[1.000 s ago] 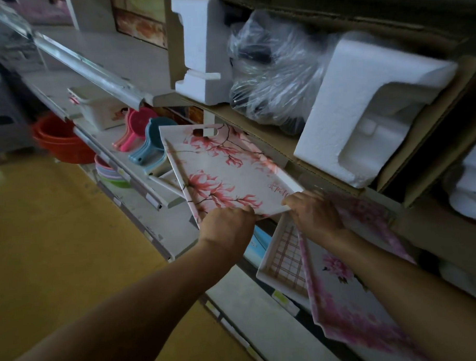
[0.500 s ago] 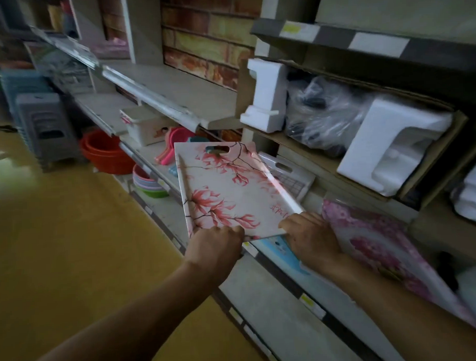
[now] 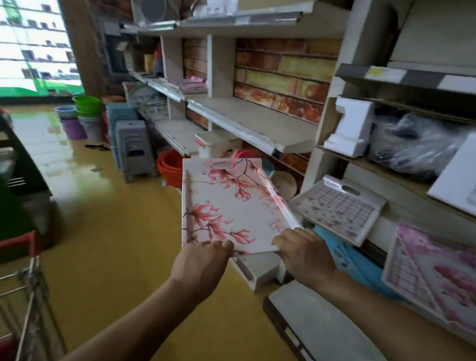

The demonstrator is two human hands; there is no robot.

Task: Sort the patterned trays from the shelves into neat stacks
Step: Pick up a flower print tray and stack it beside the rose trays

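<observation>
Both hands hold a white tray with pink magnolia blossoms [image 3: 232,204] by its near edge, out over the yellow floor [image 3: 104,239]. The left hand [image 3: 200,264] and right hand [image 3: 305,252] curl their fingers around that rim (thumbs on top). Just beyond the right fingers, a grid-patterned tray [image 3: 340,207] rests on the shelf [image 3: 312,323], and a pink floral tray [image 3: 448,275] lies farther right.
</observation>
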